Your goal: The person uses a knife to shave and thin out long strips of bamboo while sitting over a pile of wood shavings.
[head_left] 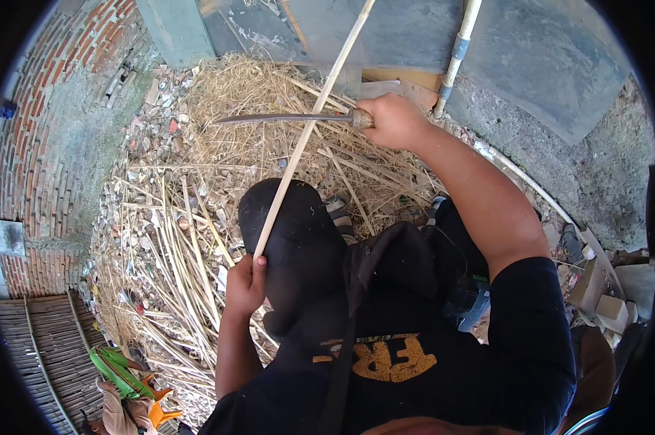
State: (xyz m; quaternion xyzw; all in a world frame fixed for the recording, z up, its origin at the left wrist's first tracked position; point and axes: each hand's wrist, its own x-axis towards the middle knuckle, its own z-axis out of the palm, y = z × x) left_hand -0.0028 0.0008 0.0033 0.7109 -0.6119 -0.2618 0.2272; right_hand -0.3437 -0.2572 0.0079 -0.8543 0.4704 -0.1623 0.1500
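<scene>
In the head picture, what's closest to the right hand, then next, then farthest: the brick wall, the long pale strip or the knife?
1. Knife: held in the right hand, blade pointing left.
2. Long pale strip: left of the hand, crossing the blade.
3. Brick wall: far off on the left side.

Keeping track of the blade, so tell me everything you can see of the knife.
The knife has a long, slim, grey, metal-looking blade and a brown, wood-like handle. Gripped in the right hand, its tip points left, the blade crossing the pale strip; whether it cuts in is unclear.
</scene>
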